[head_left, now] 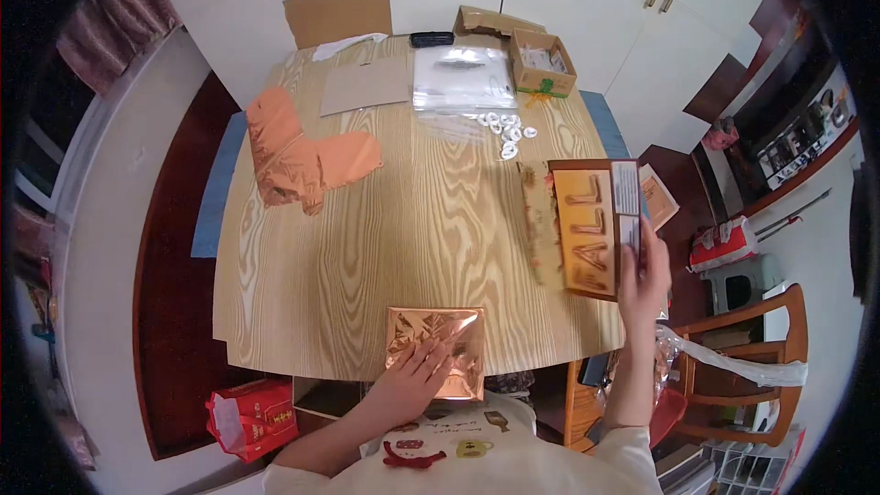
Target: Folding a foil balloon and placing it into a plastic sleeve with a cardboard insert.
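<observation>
My left hand (423,374) lies flat with fingers spread on a folded square of shiny copper foil (463,325) at the table's near edge. Between the thumb and fingers of my right hand (645,275) is a printed card (587,229), orange with a brown border and balloon-like lettering. It is tilted over the table's right side. Partly behind it shows a beige card with a leaf pattern (543,229), slightly blurred; whether my hand also holds that one I cannot tell. A flat orange foil piece (307,160) with two lobes lies creased at the left.
Small white rings (510,133) lie in a loose group near a stack of clear plastic bags (463,78). Farther back are an open cardboard box (543,62), a grey board (365,87) and a black case (432,38). A wooden chair (742,362) stands at the right.
</observation>
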The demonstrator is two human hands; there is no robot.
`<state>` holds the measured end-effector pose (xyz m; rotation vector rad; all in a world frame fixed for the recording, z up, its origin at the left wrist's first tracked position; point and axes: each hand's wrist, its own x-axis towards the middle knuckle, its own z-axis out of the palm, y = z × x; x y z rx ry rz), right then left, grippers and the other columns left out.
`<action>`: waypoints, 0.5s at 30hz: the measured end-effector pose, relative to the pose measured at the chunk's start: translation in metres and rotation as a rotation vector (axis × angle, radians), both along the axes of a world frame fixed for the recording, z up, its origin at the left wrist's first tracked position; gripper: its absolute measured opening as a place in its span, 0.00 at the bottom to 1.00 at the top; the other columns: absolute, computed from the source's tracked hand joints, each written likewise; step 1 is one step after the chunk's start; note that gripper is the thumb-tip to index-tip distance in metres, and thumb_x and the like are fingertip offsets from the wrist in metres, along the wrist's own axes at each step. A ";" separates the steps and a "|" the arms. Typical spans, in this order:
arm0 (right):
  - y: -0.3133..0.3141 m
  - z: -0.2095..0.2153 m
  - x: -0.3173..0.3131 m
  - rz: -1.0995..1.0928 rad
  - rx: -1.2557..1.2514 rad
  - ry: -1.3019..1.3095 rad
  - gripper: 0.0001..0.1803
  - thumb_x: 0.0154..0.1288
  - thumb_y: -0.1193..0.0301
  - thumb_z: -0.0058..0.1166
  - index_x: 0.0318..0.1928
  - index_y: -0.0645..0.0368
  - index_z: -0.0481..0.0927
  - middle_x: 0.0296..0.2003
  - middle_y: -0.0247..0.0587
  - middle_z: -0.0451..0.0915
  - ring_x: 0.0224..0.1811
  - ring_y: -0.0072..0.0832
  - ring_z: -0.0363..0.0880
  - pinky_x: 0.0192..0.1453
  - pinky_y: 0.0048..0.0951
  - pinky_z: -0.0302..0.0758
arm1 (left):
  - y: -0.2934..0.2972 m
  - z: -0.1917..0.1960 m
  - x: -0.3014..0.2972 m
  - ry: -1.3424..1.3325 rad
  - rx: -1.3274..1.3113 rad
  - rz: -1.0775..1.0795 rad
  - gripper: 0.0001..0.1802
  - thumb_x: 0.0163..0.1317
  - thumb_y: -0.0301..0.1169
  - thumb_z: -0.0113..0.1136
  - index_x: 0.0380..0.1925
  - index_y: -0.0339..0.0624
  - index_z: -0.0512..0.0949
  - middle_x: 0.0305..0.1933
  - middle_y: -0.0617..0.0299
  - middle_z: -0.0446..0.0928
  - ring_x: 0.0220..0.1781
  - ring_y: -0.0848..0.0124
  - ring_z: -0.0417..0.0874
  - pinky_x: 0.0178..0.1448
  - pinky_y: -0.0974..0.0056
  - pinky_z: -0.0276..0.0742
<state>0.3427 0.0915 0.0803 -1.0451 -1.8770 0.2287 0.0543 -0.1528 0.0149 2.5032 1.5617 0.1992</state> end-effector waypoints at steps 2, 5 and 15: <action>-0.031 0.047 -0.019 0.021 0.270 -0.414 0.31 0.53 0.83 0.55 0.62 0.58 0.74 0.45 0.45 0.81 0.39 0.35 0.80 0.42 0.33 0.78 | -0.004 0.007 -0.005 -0.093 -0.075 0.032 0.32 0.57 0.28 0.53 0.64 0.31 0.66 0.66 0.40 0.66 0.71 0.48 0.66 0.72 0.48 0.63; -0.070 0.051 -0.056 0.240 0.169 -0.743 0.30 0.54 0.76 0.53 0.61 0.59 0.74 0.50 0.41 0.79 0.39 0.31 0.79 0.38 0.31 0.80 | -0.001 0.032 -0.018 -0.428 -0.287 0.093 0.29 0.61 0.24 0.52 0.64 0.29 0.65 0.66 0.40 0.67 0.69 0.49 0.68 0.73 0.53 0.62; -0.107 -0.048 -0.129 0.391 -0.055 -0.560 0.24 0.61 0.69 0.56 0.57 0.65 0.75 0.53 0.46 0.78 0.47 0.37 0.80 0.45 0.32 0.80 | -0.028 0.068 -0.061 -1.883 -0.655 1.138 0.24 0.67 0.26 0.48 0.64 0.36 0.66 0.60 0.48 0.75 0.61 0.55 0.77 0.69 0.53 0.70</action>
